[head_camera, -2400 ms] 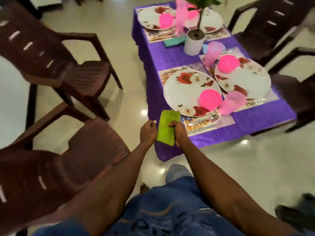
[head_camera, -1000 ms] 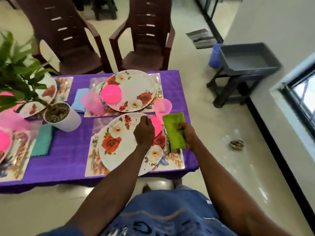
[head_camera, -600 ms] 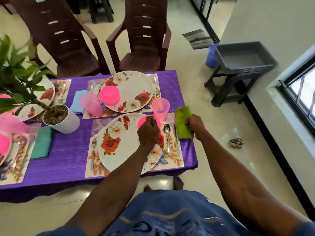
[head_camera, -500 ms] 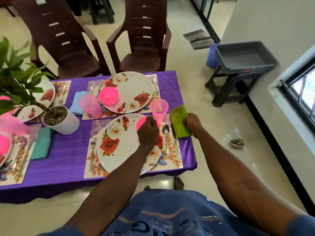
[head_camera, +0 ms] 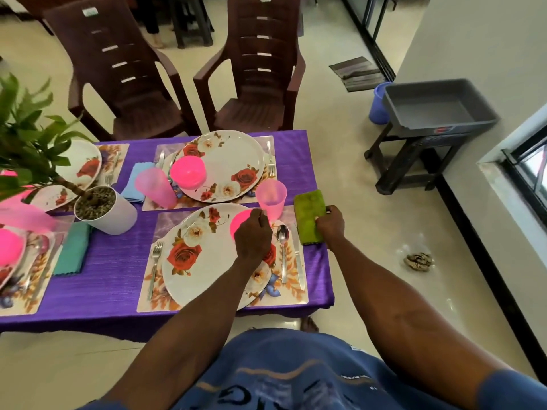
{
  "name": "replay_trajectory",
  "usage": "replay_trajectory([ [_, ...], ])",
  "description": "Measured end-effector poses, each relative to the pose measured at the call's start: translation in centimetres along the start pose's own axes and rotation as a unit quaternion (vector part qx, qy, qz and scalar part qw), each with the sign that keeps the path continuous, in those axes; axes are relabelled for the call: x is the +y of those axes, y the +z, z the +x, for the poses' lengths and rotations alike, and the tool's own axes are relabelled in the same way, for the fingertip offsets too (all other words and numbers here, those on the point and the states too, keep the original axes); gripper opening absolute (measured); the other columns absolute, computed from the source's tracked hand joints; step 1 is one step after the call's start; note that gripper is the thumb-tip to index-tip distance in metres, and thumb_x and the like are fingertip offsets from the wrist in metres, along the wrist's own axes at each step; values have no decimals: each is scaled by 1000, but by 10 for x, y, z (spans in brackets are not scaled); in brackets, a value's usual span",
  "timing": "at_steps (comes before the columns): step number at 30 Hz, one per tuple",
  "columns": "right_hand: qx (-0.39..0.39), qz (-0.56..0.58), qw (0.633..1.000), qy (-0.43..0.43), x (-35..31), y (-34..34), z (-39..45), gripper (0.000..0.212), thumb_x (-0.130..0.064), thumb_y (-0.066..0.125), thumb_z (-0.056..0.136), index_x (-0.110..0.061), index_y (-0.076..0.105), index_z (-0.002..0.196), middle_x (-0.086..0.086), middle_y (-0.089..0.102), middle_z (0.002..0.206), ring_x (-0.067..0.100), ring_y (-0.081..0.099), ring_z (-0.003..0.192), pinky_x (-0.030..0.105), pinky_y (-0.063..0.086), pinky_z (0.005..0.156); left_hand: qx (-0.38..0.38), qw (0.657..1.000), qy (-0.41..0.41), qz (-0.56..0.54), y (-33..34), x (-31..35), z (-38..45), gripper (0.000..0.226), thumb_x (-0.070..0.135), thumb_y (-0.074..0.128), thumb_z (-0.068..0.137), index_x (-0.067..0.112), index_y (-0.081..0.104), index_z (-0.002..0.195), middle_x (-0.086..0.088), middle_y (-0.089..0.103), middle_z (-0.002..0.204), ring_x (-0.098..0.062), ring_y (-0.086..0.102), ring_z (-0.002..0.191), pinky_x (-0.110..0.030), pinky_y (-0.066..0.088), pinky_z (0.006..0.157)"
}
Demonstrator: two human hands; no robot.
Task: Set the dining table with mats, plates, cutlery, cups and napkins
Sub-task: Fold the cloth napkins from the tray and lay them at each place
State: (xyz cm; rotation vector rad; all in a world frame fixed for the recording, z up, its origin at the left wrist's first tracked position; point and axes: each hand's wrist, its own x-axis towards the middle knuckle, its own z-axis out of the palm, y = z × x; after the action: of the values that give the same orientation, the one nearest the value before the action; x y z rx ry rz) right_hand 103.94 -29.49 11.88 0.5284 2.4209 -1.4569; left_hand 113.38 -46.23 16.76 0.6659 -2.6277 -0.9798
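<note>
Purple cloth [head_camera: 118,279] is spread over the dining table, and two brown chairs [head_camera: 257,84] are set at its far side. Close to the person, a flowery plate [head_camera: 207,261] is laid on a mat [head_camera: 148,303]. That plate is the landmark. A fork [head_camera: 154,264] is laid just left of the plate. A spoon [head_camera: 282,247] and a knife [head_camera: 299,267] are laid just right of it. A pink cup [head_camera: 271,198] is stood just beyond the plate's far right edge. A pink bowl [head_camera: 241,221] is seen on the plate's far part, and the left hand [head_camera: 253,235] is curled over it, fingers bent. Whether the bowl is gripped cannot be told. A green napkin [head_camera: 309,217] is held flat on the cloth, right of the knife, at the table's edge. The right hand [head_camera: 330,224] is closed on its right side. A white plant pot [head_camera: 106,210] is stood far left of the plate.
</note>
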Motion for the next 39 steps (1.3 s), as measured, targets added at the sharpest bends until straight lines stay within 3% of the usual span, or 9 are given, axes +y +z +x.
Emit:
replay_trajectory([
  [8, -17, 15, 999, -45, -18, 4, 16, 38, -7, 60, 89, -5, 54, 127, 14, 62, 121, 32, 59, 109, 32, 46, 83, -7, 1000, -7, 13, -1, -2, 0, 26, 20, 44, 102, 5, 65, 100, -12, 68, 86, -26, 62, 75, -32, 43, 61],
  [12, -43, -76, 994, -70, -17, 8, 19, 46, -3, 60, 83, -2, 48, 128, 21, 58, 121, 39, 56, 111, 37, 45, 82, -8, 1000, -19, 20, -2, -4, 0, 28, 20, 42, 103, 5, 65, 105, -13, 69, 92, -26, 62, 80, -29, 41, 66],
  [14, -9, -145, 983, -111, -13, 10, 16, 64, -2, 58, 81, -3, 36, 141, 24, 42, 138, 42, 43, 127, 43, 41, 98, -4, 1000, -17, 24, -2, -5, 0, 28, 20, 42, 103, 4, 65, 105, -13, 69, 94, -26, 63, 83, -28, 41, 67],
  [16, 26, -250, 952, -176, -12, 10, 7, 76, -5, 57, 82, -10, 25, 150, 20, 24, 153, 38, 24, 140, 47, 28, 112, -1, 1000, -10, 28, -2, -6, 1, 27, 20, 43, 103, 4, 65, 104, -12, 69, 93, -25, 62, 82, -29, 40, 67],
  [19, -7, -401, 864, -305, -9, 12, 1, 69, -16, 58, 83, -11, 34, 148, 17, 25, 155, 37, 21, 143, 46, 21, 115, 4, 1000, 10, 27, 1, -6, 2, 26, 18, 46, 102, 3, 67, 101, -14, 70, 89, -28, 64, 77, -31, 44, 62],
  [21, -59, -454, 836, -303, -3, 15, 2, 62, -24, 58, 86, -14, 38, 144, 13, 28, 155, 34, 21, 143, 45, 20, 115, 6, 999, 20, 30, 5, -6, 3, 24, 18, 49, 101, 3, 68, 101, -13, 70, 87, -27, 65, 75, -29, 44, 60],
  [26, -140, -457, 839, -261, -7, 14, 4, 60, -29, 57, 91, -14, 36, 145, 9, 28, 156, 33, 23, 143, 49, 27, 113, 7, 999, 31, 33, 8, -8, 3, 23, 17, 51, 100, 2, 68, 99, -13, 70, 83, -25, 63, 71, -28, 44, 58],
  [33, -184, -423, 843, -278, -11, 12, 6, 60, -16, 53, 93, -14, 33, 149, 7, 27, 158, 37, 22, 142, 46, 29, 113, 3, 999, 29, 23, 6, -12, 3, 25, 19, 48, 101, 4, 68, 103, -13, 71, 89, -27, 65, 76, -28, 44, 62],
  [39, -156, -453, 854, -202, -13, 13, 3, 82, -36, 56, 92, -13, 10, 155, 11, 3, 163, 32, 1, 150, 50, 13, 118, 4, 999, 34, 30, 2, -15, 1, 25, 20, 47, 101, 5, 68, 101, -13, 71, 90, -28, 66, 79, -31, 47, 66],
])
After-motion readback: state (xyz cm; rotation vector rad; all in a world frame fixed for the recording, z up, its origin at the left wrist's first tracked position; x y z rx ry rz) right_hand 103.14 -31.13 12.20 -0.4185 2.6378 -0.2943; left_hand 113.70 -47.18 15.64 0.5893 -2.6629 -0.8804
